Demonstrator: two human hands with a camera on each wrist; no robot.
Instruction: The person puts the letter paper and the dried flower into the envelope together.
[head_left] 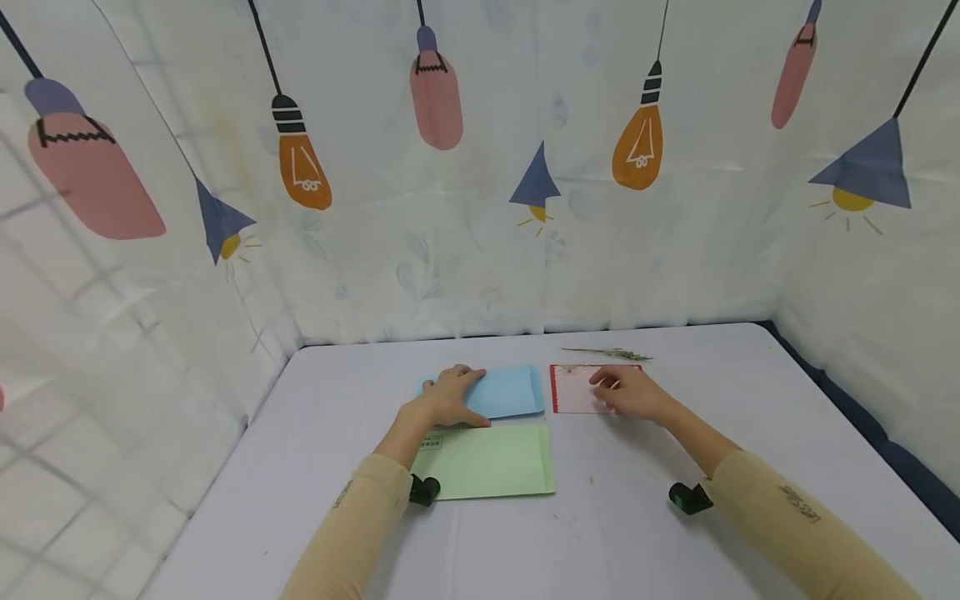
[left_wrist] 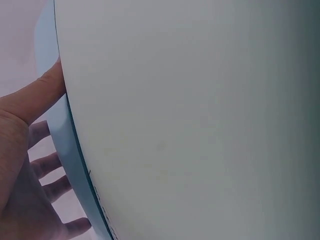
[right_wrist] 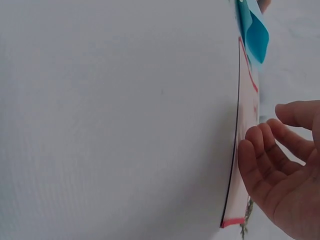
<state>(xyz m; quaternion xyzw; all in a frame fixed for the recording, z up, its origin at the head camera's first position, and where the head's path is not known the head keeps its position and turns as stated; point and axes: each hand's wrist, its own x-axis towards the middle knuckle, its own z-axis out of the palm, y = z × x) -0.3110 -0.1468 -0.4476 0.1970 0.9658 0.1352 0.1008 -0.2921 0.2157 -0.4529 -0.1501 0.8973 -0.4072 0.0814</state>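
The spread left hand [head_left: 453,400] part-hides the blue envelope [head_left: 508,393]; the empty right hand [head_left: 628,393], the card [head_left: 573,393]. Only right wrist's upper right shows the flap [right_wrist: 257,40] lifted.

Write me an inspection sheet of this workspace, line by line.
Surface: smooth white tabletop, a few faint specks.
Job's things: light blue rectangular paper envelope; pale green rectangular paper envelope on its near side; pale pink, red-edged rectangular paper to the right.
Clutter: thin green-brown plant sprig behind the pink paper.
Grippers: left hand spread on the blue envelope; right hand loosely curled over the pink paper, contact unclear.
Cables: nothing seen.
Surroundings: whitish sheet backdrop printed with hanging lamps.
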